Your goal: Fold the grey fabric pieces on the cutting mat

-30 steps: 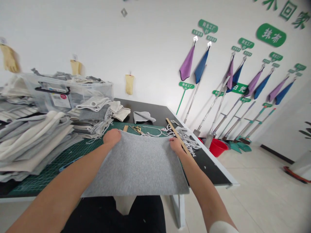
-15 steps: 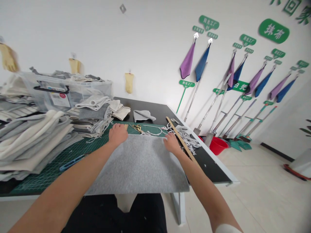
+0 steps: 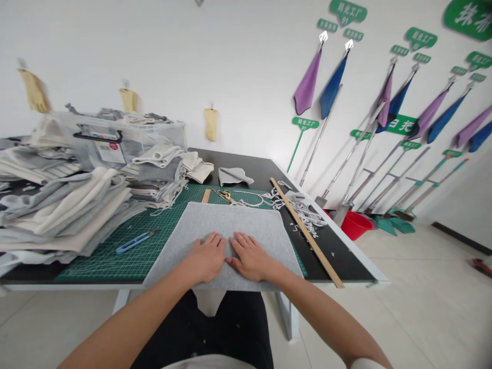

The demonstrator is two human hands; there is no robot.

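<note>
Bench [image 3: 246, 161] carried the lot: green mat [image 3: 115, 266], fabric pile [image 3: 77, 215] on the left. Gray cloth [image 3: 230, 220] lay on the mat in front of the person, near edge slightly past the bench edge. Ruler [image 3: 307, 233] sat off to its right. Left hand [image 3: 207, 259] and right hand [image 3: 251, 256] rested palm-down on the cloth: left fingers slightly parted, right ones nearly together with thumb out, nothing pinched. Cutter [image 3: 134, 242] and scissors [image 3: 224, 195] lay unused. Laying-out looked done, smoothing probably almost there; no cuts or marks visible on the cloth, couldn't tell what else was left. Versus half a second earlier: hands had come back from the far corners to the near half, and the cutter was clear of the left arm.
</note>
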